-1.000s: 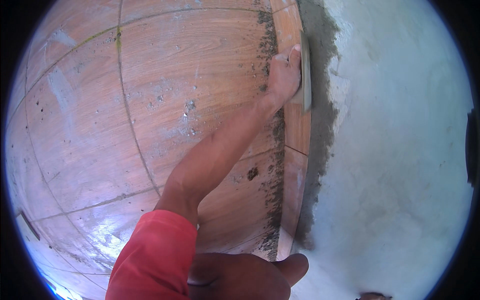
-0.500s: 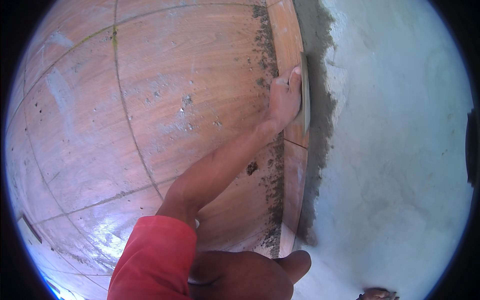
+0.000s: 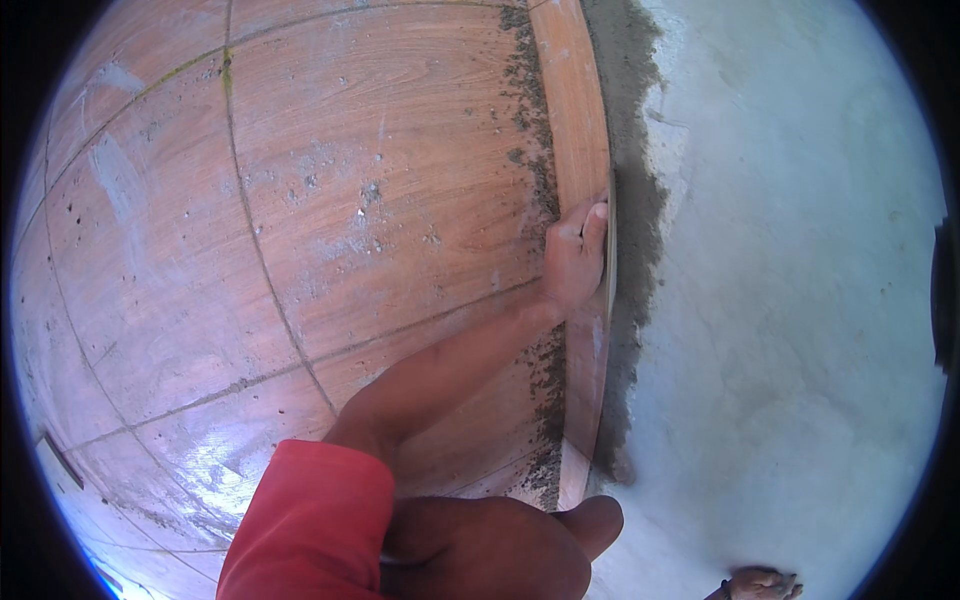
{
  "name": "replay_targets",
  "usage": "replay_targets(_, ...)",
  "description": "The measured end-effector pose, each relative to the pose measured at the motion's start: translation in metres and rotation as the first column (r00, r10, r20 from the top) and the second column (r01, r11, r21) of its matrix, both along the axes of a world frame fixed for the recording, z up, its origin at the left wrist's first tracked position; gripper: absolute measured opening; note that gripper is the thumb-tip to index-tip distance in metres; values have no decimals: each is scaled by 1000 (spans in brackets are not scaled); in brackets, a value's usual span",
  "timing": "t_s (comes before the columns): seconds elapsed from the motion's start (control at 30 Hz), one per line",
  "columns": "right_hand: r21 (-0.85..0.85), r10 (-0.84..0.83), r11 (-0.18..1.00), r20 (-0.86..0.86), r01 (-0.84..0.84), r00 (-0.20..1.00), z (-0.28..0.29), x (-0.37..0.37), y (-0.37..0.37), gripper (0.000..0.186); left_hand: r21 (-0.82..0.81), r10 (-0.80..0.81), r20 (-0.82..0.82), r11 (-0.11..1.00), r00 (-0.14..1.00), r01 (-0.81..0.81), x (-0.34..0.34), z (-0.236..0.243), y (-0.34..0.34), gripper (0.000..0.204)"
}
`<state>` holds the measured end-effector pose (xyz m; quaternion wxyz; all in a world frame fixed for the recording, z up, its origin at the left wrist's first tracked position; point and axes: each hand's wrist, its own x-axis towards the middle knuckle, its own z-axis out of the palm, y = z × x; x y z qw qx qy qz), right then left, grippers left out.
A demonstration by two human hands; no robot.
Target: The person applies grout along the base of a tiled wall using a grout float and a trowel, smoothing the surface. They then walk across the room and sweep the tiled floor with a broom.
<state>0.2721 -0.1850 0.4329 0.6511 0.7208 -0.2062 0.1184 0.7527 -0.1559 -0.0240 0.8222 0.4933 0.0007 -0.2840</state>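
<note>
My left hand (image 3: pixel 577 258) is closed around the back of a flat plastering trowel (image 3: pixel 612 235), whose handle is hidden in my fist. The blade shows almost edge-on, against the top edge of a wood-look skirting tile (image 3: pixel 575 110) and the wet grey mortar (image 3: pixel 634 210) beside it. This mortar runs as a rough strip between skirting and wall. At the lower right, my right hand (image 3: pixel 764 583), with a dark band at the wrist, rests against the pale wall (image 3: pixel 780 300). Its fingers look spread, partly in shadow, with nothing visible in them.
Wood-look floor tiles (image 3: pixel 400 120) with dark joints spread out on the left. Mortar crumbs (image 3: pixel 545 400) lie along the foot of the skirting, and small bits dot the tiles. My bent leg (image 3: pixel 480 550) takes up the lower middle. A dark object (image 3: pixel 942 295) shows at the right rim.
My left hand has drawn the trowel toward me along the skirting, and its blade now appears thinner, more edge-on. My right hand has shifted slightly up into view at the lower right.
</note>
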Motion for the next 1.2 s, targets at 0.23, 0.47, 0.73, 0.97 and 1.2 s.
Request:
replay_targets(0.23, 261, -67, 962, 488, -72, 870, -19, 26, 6, 70, 7, -53, -11, 999, 999, 53, -68, 1, 16, 31)
replay_targets(0.47, 5, -18, 1000, 209, 18, 978, -18, 26, 5, 53, 28, -294, -280, 949, 914, 314, -143, -10, 78, 31)
replay_targets(0.73, -116, 85, 991, 213, -61, 973, -31, 78, 12, 57, 305, 55, 92, 949, 994, -81, 39, -21, 24, 39)
replay_targets(0.97, 57, 37, 997, 178, -48, 983, -26, 35, 8, 53, 217, 93, 325, 961, 941, -170, -16, 16, -26, 46)
replay_targets(1.2, -36, 8, 999, 206, 0, 978, -14, 13, 0, 51, -152, -355, 307, 898, 883, 413, -114, 81, 51, 49)
